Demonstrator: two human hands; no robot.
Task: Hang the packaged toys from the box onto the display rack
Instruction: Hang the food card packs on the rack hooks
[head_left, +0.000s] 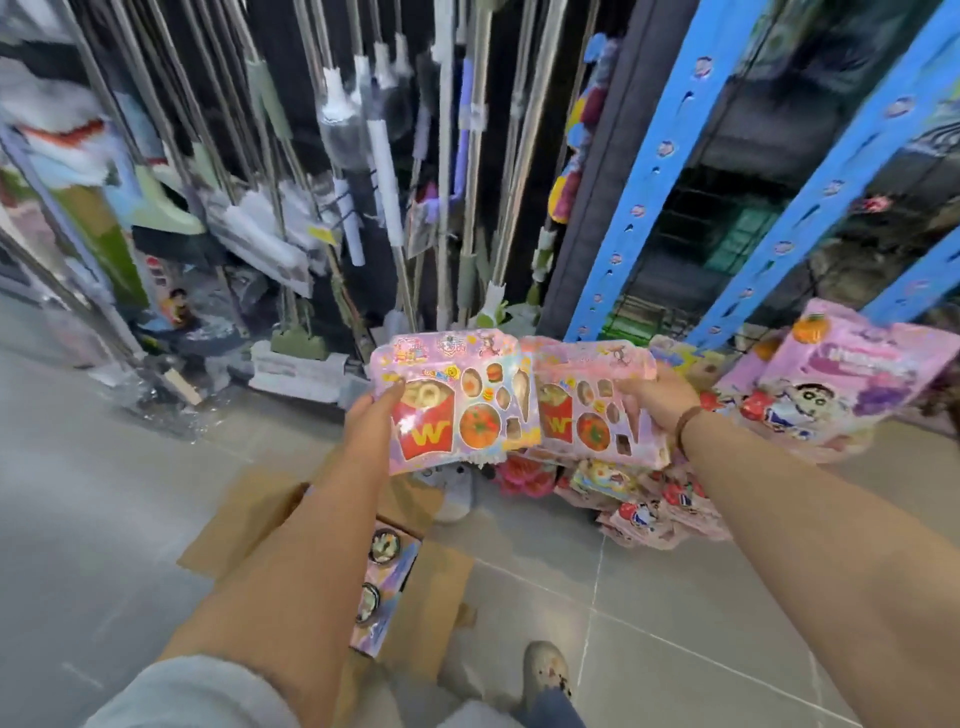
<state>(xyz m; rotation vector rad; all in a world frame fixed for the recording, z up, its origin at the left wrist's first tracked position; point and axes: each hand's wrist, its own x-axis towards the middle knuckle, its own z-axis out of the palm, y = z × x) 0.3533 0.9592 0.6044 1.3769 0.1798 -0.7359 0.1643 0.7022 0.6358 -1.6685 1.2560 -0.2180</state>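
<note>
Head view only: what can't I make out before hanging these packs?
All in head view:
- Box contents: left forearm covers most of it.
- Rack hooks: lost in blur and darkness behind the blue upright.
- Hang holes on left pack and right pack: blurred.
- Print on both: too blurred to read.

Brightness: even, moderate indoor light; the grey tiled floor (701, 613) reads pale, while the far black wall (558, 62) behind the poles is dark.
Source: out of view; cannot tell.
Shadows: weak and soft-edged on the floor.
Glare: pale sheen on the left glossy pink toy pack (467, 410) and the right glossy pink toy pack (582, 415); glints on crumpled clear plastic film (156, 410), far left.
Blur: far-left goods are smeared into blocky patches; hanging metal mop poles (447, 156) are streaked; pack print is soft.
Distortion: blue perforated steel rack uprights (654, 171) lean right; edges are stretched.
</note>
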